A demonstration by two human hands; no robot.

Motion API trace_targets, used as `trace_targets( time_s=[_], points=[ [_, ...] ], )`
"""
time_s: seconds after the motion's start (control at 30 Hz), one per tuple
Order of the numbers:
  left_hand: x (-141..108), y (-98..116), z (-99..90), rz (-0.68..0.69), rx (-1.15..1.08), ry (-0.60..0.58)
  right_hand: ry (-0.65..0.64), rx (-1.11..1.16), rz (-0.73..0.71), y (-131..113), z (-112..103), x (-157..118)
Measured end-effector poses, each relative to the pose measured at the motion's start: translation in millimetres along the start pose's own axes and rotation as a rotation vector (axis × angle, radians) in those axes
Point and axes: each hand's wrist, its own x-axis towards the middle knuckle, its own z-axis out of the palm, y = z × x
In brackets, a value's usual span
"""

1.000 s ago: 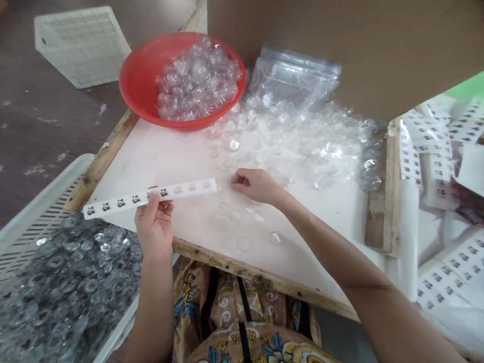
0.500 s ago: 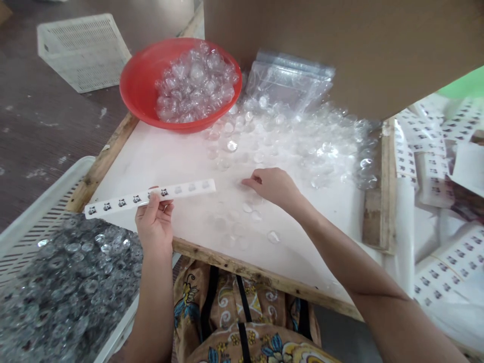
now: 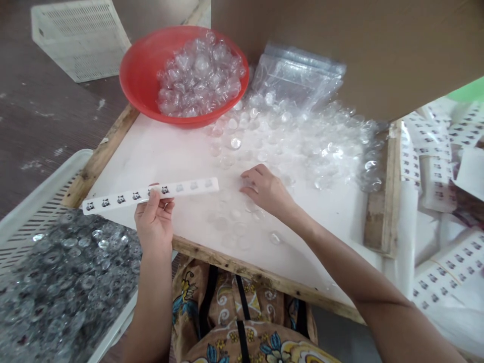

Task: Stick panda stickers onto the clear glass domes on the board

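Observation:
My left hand pinches a long white strip printed with small panda pictures, holding it near its middle above the white board. The three pictures at the strip's right end look paler than the others. To the right of the strip, my right hand is low over the board, its thumb and fingertips parted around what looks like a clear disc. Loose clear discs lie below that hand, and many more clear pieces spread across the back of the board.
A red bowl of clear pieces stands at the back left, near plastic bags. A white crate is beyond. A basket of clear pieces sits at lower left; panda sheets lie right. Cardboard stands behind.
The thumb and fingers of my right hand have parted, and a clear piece now shows between them. My left hand still holds the strip. The view has shifted slightly.

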Motion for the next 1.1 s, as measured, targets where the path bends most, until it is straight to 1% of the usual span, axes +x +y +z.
trace_targets(
  time_s=[0.13, 0.3, 0.37, 0.47, 0.53, 0.6, 0.7, 0.77, 0.93, 1.0, 1.1],
  points=[
    [1.2, -0.8, -0.7, -0.001, -0.004, 0.017, 0.045, 0.045, -0.019, 0.9, -1.9, -8.1],
    [1.8, -1.3, -0.2, 0.006, -0.027, 0.027, -0.023, 0.045, -0.110, -6.1, 3.6, -15.5],
    [1.6, -1.3, 0.6, 0.008, -0.036, 0.028, 0.004, 0.041, -0.142, -9.6, 8.1, -11.2],
    [1.1, -1.0, 1.7, 0.011, -0.035, 0.029, 0.050, 0.021, -0.228, -13.9, 16.5, 3.0],
    [1.1, -0.9, 1.9, 0.017, -0.031, 0.033, 0.028, -0.008, -0.286, -15.2, 22.1, 13.2],
    [1.2, -0.9, 1.7, 0.016, -0.032, 0.032, 0.011, -0.031, -0.305, -15.0, 25.8, 20.4],
    [1.8, -1.1, 0.8, 0.003, -0.036, 0.020, 0.037, -0.024, -0.278, -12.8, 25.6, 24.1],
    [2.2, -1.5, 0.0, -0.001, -0.036, 0.022, 0.043, 0.011, -0.231, -10.7, 22.0, 24.1],
    [2.7, -2.2, -1.7, -0.011, -0.037, 0.031, -0.046, 0.105, -0.077, -5.4, 10.5, 25.7],
    [2.5, -2.0, -1.7, -0.010, -0.037, 0.030, -0.053, 0.076, -0.057, -6.5, 8.0, 26.4],
    [2.2, -1.2, -0.8, -0.008, -0.029, 0.031, 0.002, 0.032, -0.077, -16.5, 9.5, 25.6]
  ],
)
